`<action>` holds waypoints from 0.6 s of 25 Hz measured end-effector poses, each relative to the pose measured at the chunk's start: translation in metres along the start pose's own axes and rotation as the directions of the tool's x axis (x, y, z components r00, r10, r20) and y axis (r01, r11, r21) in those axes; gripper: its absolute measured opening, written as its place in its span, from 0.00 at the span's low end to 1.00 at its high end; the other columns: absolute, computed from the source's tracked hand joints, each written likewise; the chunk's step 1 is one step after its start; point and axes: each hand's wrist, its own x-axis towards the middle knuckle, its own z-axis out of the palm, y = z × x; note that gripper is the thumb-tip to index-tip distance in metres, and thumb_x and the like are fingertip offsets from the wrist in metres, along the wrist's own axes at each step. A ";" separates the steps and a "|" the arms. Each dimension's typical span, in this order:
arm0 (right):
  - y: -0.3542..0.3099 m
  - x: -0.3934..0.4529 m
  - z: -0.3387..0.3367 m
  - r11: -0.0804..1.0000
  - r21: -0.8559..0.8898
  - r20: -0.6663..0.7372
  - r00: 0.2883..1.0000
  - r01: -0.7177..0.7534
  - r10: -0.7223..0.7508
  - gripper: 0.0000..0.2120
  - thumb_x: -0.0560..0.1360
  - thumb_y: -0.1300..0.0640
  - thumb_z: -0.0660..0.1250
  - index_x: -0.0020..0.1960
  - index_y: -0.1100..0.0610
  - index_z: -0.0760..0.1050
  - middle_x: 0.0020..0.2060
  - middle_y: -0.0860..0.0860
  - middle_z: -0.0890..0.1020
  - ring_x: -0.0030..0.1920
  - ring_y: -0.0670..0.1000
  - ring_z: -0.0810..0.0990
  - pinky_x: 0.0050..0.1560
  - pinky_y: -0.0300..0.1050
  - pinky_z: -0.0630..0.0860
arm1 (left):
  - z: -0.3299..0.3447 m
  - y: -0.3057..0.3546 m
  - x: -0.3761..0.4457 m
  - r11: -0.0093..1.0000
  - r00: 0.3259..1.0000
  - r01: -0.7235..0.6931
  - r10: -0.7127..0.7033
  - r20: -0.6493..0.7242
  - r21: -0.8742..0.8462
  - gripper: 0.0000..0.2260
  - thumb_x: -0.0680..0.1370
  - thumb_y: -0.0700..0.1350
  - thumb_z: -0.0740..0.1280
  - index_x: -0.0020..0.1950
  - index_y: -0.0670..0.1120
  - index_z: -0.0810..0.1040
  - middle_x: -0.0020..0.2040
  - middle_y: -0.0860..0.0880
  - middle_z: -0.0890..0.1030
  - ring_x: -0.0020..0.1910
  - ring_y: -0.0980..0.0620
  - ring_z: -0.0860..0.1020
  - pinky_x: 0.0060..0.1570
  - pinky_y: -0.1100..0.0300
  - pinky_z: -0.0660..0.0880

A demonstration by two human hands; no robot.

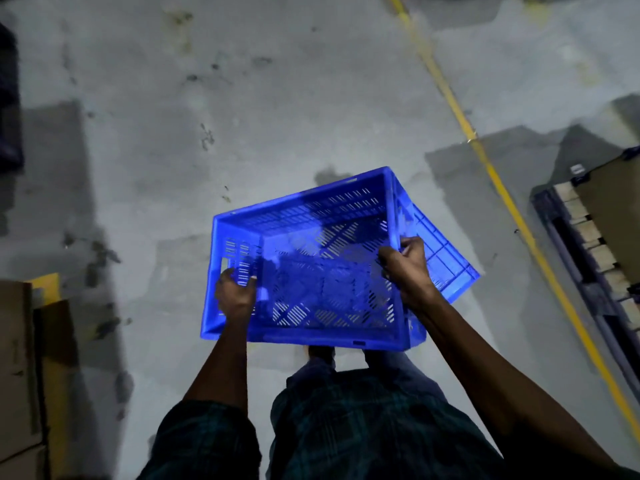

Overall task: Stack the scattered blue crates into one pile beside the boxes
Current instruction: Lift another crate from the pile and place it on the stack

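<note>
Grey concrete floor: stained and patchy, it fills most of the head view, with dark shadow blocks across it.
Yellow painted floor line: runs diagonally from the top middle down to the right edge.
Blue slatted plastic crate: held up in front of the person's body above the floor, open side facing up, tilted so its right side shows; nothing can be seen inside it.
Dark pallet with pale wooden blocks: at the right edge, beyond the yellow line, with a brown sheet lying on top.
Brown cardboard boxes: at the lower left edge, well apart from the crate.
Right hand: fingers curled over the crate's right rim, grasping it.
Left hand: grips the crate's left wall, fingers hooked inside near the handle slot.
Checked dark sleeves and shirt: at the bottom, below the crate.
</note>
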 end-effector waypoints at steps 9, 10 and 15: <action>-0.004 -0.004 -0.008 0.999 0.035 0.201 0.979 0.024 -0.031 0.17 0.74 0.73 0.58 0.46 0.52 0.59 0.22 0.47 0.68 0.23 0.47 0.61 0.23 0.38 0.59 | -0.068 -0.023 0.000 0.955 0.829 0.297 -0.260 -0.495 -0.003 0.26 0.71 0.48 0.72 0.66 0.43 0.70 0.64 0.37 0.73 0.64 0.35 0.70 0.62 0.42 0.65; -0.006 -0.006 -0.008 0.999 0.030 0.215 0.976 0.036 -0.042 0.16 0.73 0.72 0.58 0.46 0.52 0.59 0.23 0.48 0.67 0.22 0.46 0.60 0.22 0.37 0.58 | -0.075 -0.026 0.002 0.937 0.822 0.349 -0.294 -0.487 0.023 0.25 0.72 0.50 0.72 0.65 0.42 0.72 0.63 0.36 0.72 0.64 0.35 0.70 0.62 0.42 0.65; -0.015 -0.017 -0.004 0.995 -0.048 0.237 0.969 0.087 -0.073 0.16 0.72 0.73 0.59 0.46 0.54 0.61 0.23 0.51 0.71 0.19 0.45 0.62 0.21 0.36 0.57 | -0.097 -0.067 0.006 0.940 0.908 0.338 -0.338 -0.246 -0.047 0.21 0.77 0.54 0.68 0.55 0.35 0.80 0.56 0.31 0.80 0.57 0.32 0.78 0.61 0.41 0.73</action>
